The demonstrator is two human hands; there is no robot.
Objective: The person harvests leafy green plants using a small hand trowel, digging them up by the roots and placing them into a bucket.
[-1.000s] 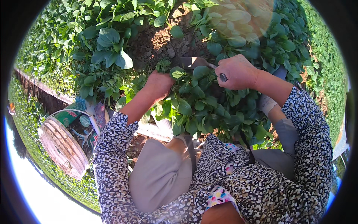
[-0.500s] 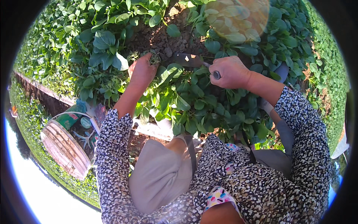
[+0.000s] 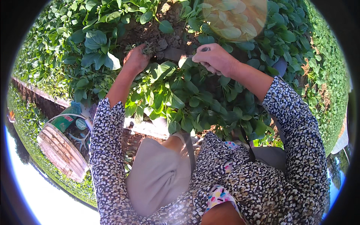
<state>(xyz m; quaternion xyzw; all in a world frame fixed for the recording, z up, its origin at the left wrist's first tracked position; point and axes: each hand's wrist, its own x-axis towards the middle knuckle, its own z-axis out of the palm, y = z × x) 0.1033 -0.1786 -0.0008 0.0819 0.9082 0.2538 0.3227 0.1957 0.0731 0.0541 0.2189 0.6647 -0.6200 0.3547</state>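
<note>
My left hand point(image 3: 135, 60) is closed around a small tuft of pulled weeds point(image 3: 149, 48), low over a patch of bare soil between the leafy plants. My right hand point(image 3: 216, 59) makes a fist around the handle of a hand trowel, the handle's end showing above the fist. The trowel's flat, soil-coloured blade point(image 3: 173, 54) points left and lies against the dirt, a short way from the weeds. Broad-leaved green vegetable plants point(image 3: 191, 90) stand just below both hands and partly cover the blade's near edge.
Dense leafy plants point(image 3: 95, 41) surround the cloddy soil point(image 3: 165, 35). At the left lies a tipped pale bucket point(image 3: 62, 152) with a green package point(image 3: 64, 120) near its rim. My bent knee point(image 3: 157, 172) in grey trousers is close to the plants.
My right hand has moved left and slightly up, pushing the trowel toward the left hand, and the fist has turned so the handle end points upward. The left hand still holds the weeds.
</note>
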